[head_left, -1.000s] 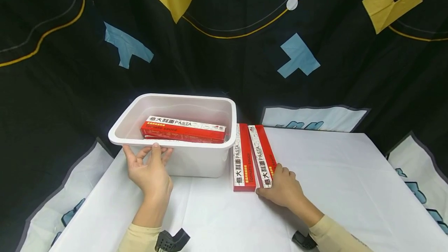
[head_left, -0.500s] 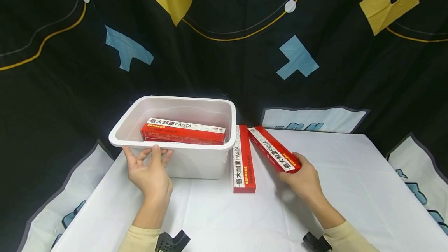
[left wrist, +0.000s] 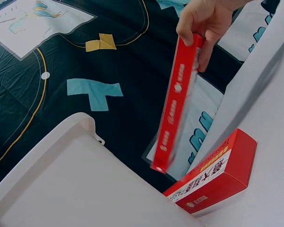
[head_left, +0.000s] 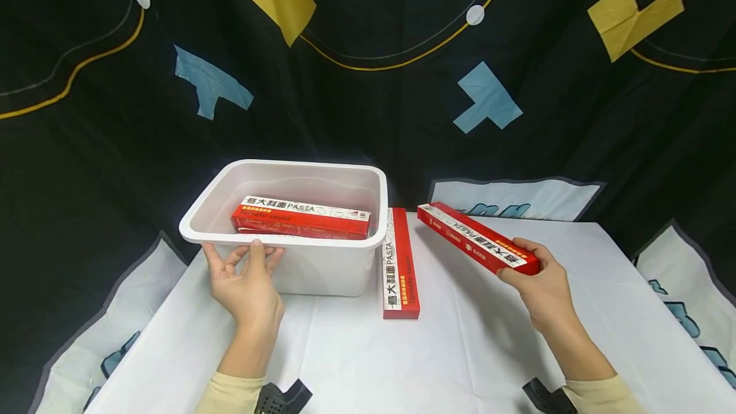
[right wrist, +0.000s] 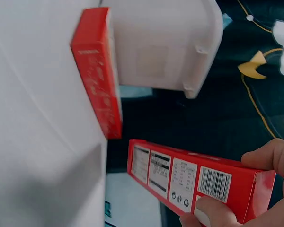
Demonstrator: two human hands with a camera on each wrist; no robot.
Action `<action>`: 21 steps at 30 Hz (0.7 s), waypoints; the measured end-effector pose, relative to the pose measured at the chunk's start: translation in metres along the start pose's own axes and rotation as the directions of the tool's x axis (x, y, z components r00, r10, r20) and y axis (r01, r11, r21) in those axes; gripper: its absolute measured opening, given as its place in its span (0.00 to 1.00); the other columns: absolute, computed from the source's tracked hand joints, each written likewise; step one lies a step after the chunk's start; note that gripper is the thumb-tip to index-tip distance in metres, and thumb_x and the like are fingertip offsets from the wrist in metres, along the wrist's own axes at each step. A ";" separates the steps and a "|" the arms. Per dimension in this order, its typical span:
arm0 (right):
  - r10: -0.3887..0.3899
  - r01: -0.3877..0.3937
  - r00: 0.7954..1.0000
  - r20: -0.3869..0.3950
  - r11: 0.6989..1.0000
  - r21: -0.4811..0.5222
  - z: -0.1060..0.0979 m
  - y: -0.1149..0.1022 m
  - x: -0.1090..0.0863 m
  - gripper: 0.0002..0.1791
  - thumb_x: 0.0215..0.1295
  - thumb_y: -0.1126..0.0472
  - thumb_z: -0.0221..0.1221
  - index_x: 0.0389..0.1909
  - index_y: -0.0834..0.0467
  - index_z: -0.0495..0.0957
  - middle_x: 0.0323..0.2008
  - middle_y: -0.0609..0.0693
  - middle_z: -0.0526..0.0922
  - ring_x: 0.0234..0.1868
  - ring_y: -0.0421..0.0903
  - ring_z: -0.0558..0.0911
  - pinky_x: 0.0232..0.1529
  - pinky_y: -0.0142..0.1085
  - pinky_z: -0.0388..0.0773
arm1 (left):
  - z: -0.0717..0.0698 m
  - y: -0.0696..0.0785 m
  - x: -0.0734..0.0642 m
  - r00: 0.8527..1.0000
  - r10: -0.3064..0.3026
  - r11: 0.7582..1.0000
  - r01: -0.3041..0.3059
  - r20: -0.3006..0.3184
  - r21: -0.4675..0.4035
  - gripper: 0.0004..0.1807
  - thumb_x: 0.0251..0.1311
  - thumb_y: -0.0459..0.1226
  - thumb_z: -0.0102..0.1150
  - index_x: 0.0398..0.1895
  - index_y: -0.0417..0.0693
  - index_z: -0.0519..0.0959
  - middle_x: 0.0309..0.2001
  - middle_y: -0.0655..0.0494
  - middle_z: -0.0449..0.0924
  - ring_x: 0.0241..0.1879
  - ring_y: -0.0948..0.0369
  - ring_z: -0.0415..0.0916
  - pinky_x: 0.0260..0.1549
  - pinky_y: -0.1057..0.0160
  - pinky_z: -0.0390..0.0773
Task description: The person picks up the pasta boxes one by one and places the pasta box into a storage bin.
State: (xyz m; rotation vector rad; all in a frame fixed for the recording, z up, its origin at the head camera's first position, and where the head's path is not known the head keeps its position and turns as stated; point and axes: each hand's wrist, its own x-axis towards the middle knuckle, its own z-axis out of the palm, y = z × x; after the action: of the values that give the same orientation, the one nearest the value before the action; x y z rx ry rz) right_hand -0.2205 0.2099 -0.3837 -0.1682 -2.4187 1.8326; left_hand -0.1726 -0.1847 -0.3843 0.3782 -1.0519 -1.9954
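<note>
My left hand (head_left: 247, 283) holds the front rim of a white plastic bin (head_left: 322, 267), its fingertips right at the lip. Inside the bin lie red-and-white pasta boxes, the top one (head_left: 301, 216) resting over another that is mostly hidden. My right hand (head_left: 540, 283) grips the near end of a pasta box (head_left: 477, 235), thumb on one side and fingers on the other. That box is raised and slanted, its shadow on the table below; the right wrist view shows its barcode side (right wrist: 180, 179). Another pasta box (head_left: 401, 267) lies flat close to the bin's right side.
A white cloth covers the table (head_left: 448, 350). Behind it hangs a dark curtain (head_left: 356, 114) with yellow and blue patches. Black wrist cameras sit on both wrists.
My right hand has lifted its pasta box off the table from beside the other one, moving it right and tilting it. My left hand has stayed at the bin's rim.
</note>
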 end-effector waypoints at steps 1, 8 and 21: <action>-0.010 0.010 1.000 0.001 1.000 0.013 -0.003 -0.002 0.000 0.40 0.61 0.64 0.65 0.73 0.55 0.58 0.69 0.58 0.57 0.66 0.58 0.56 0.46 0.34 0.84 | 0.000 0.000 0.000 1.000 -0.001 1.000 0.001 0.000 -0.002 0.51 0.59 0.29 0.65 0.77 0.69 0.46 0.52 0.43 0.65 0.39 0.52 0.81 0.42 0.54 0.85; -0.132 0.118 0.990 0.058 0.974 0.192 -0.023 -0.020 -0.001 0.37 0.61 0.68 0.65 0.70 0.57 0.61 0.67 0.55 0.56 0.63 0.52 0.56 0.42 0.28 0.84 | 0.000 0.001 0.000 1.000 0.004 1.000 -0.004 -0.001 0.000 0.51 0.59 0.30 0.65 0.77 0.69 0.46 0.52 0.43 0.66 0.39 0.52 0.81 0.42 0.54 0.85; -0.396 0.290 0.897 0.195 0.862 0.415 -0.014 -0.062 -0.004 0.31 0.62 0.75 0.59 0.65 0.60 0.64 0.65 0.54 0.59 0.64 0.50 0.58 0.45 0.34 0.85 | 0.000 -0.001 0.000 1.000 0.012 1.000 -0.012 0.016 0.013 0.51 0.60 0.31 0.65 0.77 0.70 0.45 0.54 0.43 0.65 0.43 0.51 0.81 0.43 0.54 0.85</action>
State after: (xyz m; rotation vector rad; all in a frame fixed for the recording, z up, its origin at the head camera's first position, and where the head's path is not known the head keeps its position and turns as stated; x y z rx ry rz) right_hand -0.2165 0.2065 -0.3204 0.5552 -2.0025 2.1997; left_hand -0.1726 -0.1843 -0.3850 0.3629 -1.0751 -1.9848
